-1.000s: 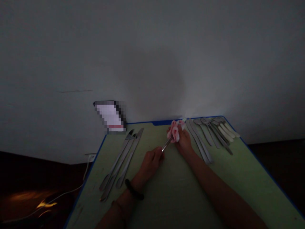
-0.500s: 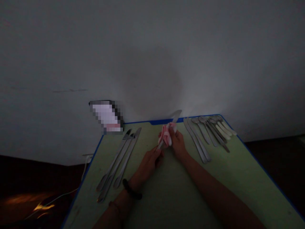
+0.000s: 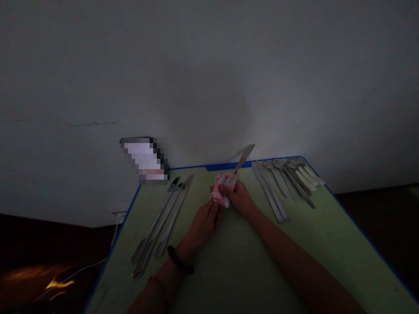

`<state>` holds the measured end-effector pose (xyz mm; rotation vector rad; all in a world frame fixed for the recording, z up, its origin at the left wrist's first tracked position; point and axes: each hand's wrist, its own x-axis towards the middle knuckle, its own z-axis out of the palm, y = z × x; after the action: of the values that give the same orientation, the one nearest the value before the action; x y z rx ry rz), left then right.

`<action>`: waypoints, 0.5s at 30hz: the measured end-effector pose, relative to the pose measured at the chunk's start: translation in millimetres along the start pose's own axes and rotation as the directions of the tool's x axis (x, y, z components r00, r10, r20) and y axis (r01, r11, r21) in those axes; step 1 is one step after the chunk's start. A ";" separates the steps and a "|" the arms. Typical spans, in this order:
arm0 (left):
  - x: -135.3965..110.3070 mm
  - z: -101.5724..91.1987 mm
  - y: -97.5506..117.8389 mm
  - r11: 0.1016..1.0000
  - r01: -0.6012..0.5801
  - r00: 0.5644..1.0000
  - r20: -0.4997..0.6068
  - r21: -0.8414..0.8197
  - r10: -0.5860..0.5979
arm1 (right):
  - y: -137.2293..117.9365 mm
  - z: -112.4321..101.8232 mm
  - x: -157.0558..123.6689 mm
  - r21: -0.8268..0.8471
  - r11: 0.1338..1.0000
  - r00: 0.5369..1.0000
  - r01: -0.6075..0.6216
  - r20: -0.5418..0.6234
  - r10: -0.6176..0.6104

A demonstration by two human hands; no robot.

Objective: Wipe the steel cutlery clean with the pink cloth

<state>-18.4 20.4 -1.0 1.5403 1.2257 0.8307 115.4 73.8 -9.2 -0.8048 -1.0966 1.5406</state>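
Head view: the left hand [image 3: 203,219] closes on the near end of a long silver metal knife [image 3: 245,155], held above the pale-green table [image 3: 327,231]; the right hand [image 3: 241,198] grips a crumpled pink-and-white cloth [image 3: 225,180] around it. Apparently wiping; the next stroke needs 2 firm grips.

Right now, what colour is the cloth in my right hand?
Pink and white; the cloth shows best in the head view.

A metal knife [image 3: 243,158] slants up and right, its blade [image 3: 248,152] protruding from a bunched pink-and-white cloth [image 3: 224,182] wrapped around it.
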 end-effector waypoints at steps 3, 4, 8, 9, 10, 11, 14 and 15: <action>-1.0 0.9 1.7 0.999 0.025 1.000 -0.002 -0.040 -0.025 | -1.0 -1.3 -0.6 -0.036 0.999 1.000 -0.027 0.014 0.027; -1.5 1.1 2.7 0.998 0.040 0.999 -0.006 -0.057 -0.041 | -1.0 -1.6 -0.8 -0.037 0.999 1.000 -0.030 0.003 0.030; -3.1 0.3 6.9 0.994 0.069 0.998 0.013 -0.085 -0.068 | 1.8 -3.1 -2.4 0.007 0.998 0.997 -0.064 0.041 0.064; -3.2 -0.3 7.7 0.995 0.064 0.998 0.021 -0.074 -0.063 | 2.8 -3.8 -2.7 0.013 0.998 0.996 -0.068 0.057 0.067; -3.1 -1.0 8.1 0.997 0.056 0.998 0.024 -0.058 -0.055 | 3.5 -4.5 -2.9 0.005 0.998 0.996 -0.063 0.064 0.063; -2.8 -1.6 8.2 0.998 0.049 0.999 0.023 -0.037 -0.049 | 3.8 -5.2 -2.9 -0.018 0.998 0.996 -0.052 0.068 0.053; -1.0 -2.7 5.3 0.999 0.043 0.999 -0.001 0.028 -0.042 | 1.8 -5.8 -2.3 -0.142 0.990 0.994 -0.007 0.110 0.023; -0.3 -2.7 3.4 0.998 0.044 0.999 -0.015 0.049 -0.043 | 0.4 -5.3 -2.1 -0.188 0.982 0.991 0.006 0.130 0.019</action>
<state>-19.9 20.8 3.1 1.5436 1.2938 0.7894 120.5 73.1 -11.6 -0.8435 -1.3531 1.5280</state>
